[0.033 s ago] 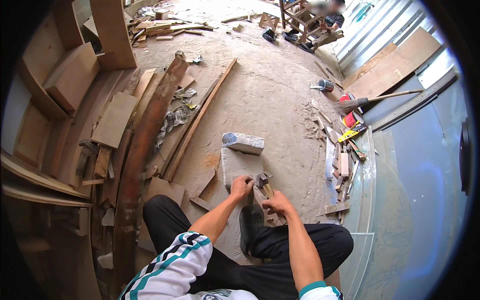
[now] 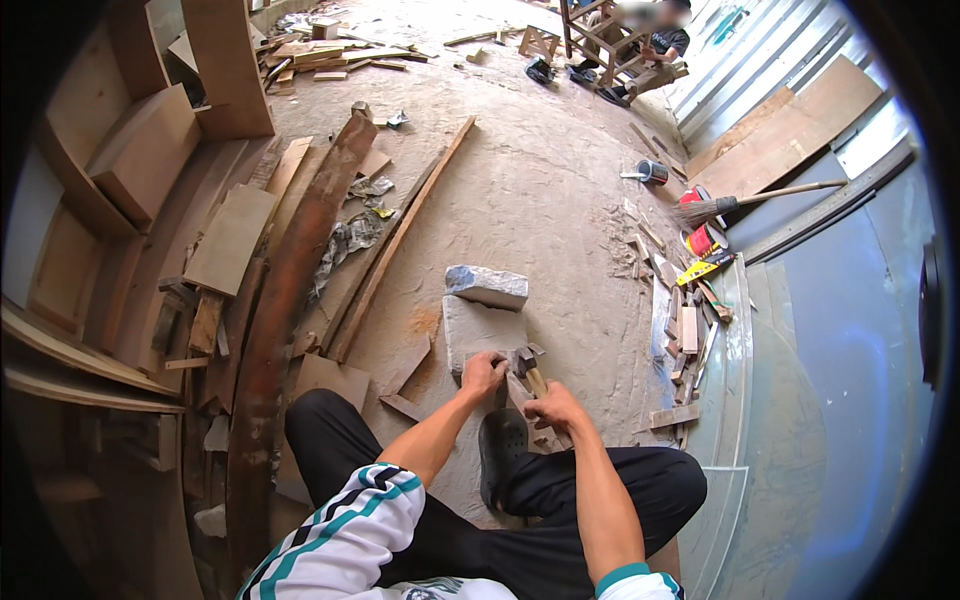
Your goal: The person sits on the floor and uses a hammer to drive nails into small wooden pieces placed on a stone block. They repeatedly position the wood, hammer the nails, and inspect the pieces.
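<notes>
Hammer (image 2: 537, 381) gripped tight in the right hand (image 2: 558, 408); left hand (image 2: 484, 374) beside it, fingers curled, contents unclear. I'm seeing basically no change, so no progress.

Left forearm (image 2: 438, 440): bare, slanting forward and inward. Left hand (image 2: 485, 373): back uppermost, fingers bent, fingertips hard to make out. Right forearm (image 2: 606, 500): bare, steeper, leaning inward. Right hand (image 2: 556, 405): fingers wrapped in a grip, slightly nearer the body. Hands: close, apart.

Planks (image 2: 407, 235), offcuts (image 2: 689, 330) and a hammer (image 2: 536, 374) suggest a woodworking workshop.
</notes>
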Demonstrator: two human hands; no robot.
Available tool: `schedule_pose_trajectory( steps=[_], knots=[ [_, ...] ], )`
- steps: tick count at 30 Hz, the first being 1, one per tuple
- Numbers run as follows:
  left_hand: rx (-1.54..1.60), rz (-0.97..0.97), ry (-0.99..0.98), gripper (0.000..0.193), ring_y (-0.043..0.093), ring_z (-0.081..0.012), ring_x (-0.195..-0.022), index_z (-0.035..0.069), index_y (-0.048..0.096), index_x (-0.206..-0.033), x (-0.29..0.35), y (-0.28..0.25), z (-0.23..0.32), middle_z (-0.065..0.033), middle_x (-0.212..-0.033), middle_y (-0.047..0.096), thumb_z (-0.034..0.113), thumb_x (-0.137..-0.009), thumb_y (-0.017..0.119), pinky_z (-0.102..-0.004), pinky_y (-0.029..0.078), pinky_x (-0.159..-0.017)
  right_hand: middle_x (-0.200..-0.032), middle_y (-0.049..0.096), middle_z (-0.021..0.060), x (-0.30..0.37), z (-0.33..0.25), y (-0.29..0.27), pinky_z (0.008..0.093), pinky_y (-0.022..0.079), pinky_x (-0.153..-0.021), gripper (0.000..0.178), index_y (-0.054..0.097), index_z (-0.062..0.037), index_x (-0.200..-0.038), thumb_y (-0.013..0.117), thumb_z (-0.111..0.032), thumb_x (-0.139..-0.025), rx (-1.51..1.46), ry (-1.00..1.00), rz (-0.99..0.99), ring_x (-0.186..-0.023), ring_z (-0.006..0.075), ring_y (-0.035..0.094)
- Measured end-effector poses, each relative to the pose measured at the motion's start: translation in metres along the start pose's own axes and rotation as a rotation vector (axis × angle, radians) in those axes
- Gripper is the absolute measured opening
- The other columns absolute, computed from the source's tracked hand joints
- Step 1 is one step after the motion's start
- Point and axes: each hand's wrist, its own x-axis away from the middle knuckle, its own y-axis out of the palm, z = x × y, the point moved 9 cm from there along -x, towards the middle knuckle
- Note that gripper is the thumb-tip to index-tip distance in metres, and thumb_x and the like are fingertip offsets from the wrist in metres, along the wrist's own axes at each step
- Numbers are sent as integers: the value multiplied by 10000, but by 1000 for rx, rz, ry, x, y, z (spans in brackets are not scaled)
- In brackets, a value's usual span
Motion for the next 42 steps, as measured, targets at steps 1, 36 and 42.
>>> schedule_pose_trajectory(
  steps=[1,36,42],
  knots=[
    [3,0,10,239,700,-347,-929,90,762,-998,-3,1,2,-181,-970,724,263,-848,695,-416,543,-849,-794,641,123,-2,0,-2,349,579,-549,453,555,66,-1083,758,-78,-704,18,-8,7,-661,204,654],
    [16,8,39,235,680,-361,-927,51,745,-946,-7,-1,7,-189,-947,716,257,-844,694,-432,529,-848,-768,690,190,-36,-39,-18,394,535,-603,434,648,70,-894,820,-313,-783,385,-54,292,-652,239,675],
    [-22,9,85,261,673,-381,-918,50,739,-950,-12,-1,9,-209,-955,703,284,-845,692,-454,527,-831,-879,711,240,-19,-41,-18,422,543,-745,516,645,53,-936,885,-304,-651,448,-156,373,-824,348,712]
  ],
)
